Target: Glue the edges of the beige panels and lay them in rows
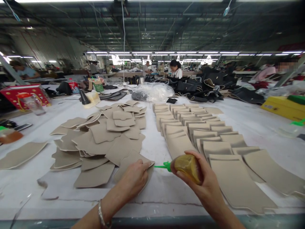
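My right hand (205, 178) is wrapped round a squeeze bottle (187, 167) of amber liquid, tilted on its side. Its green nozzle (164, 166) points left, the tip close to the edge of a beige panel (130, 160). That panel, leather-like with a pale edge, is gripped by my left hand (134, 178), fingers closed near its right corner; the thumb is mostly hidden. Left of centre, behind this hand, lies a loose heap of similar panels (105, 135). To the right, more panels (228, 165) lie overlapping in rows, with their near ends flat on the table.
White sheeting covers the table (154, 140). Beyond the panels are a clear plastic bag (153, 91) and black leather-like goods (190, 85). A red box (26, 95) stands far left, a yellow box (283, 108) far right. Several people work in the background.
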